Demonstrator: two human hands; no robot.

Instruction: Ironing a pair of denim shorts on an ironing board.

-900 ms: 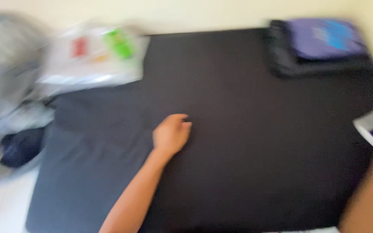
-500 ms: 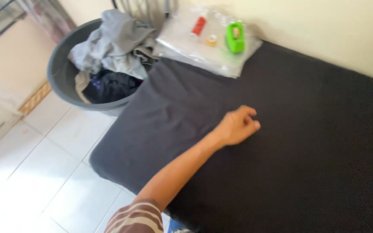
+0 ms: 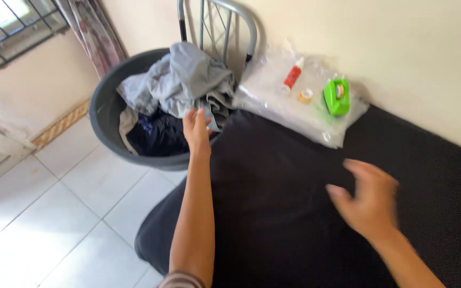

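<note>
My left hand [image 3: 196, 127], fingers loose, touches crumpled grey cloth [image 3: 185, 82] heaped in the round dark plastic tub [image 3: 102, 114]. My right hand [image 3: 368, 200], blurred and unclenched, hovers over the matte black mattress [image 3: 278, 213].

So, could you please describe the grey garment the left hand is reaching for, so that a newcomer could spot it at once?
Find the round dark grey tub on the tiled floor, at the corner of the black mattress. The light grey garment is heaped on top of its pile, at the left hand's fingertips. It is paler than the navy clothing beneath it.
</note>
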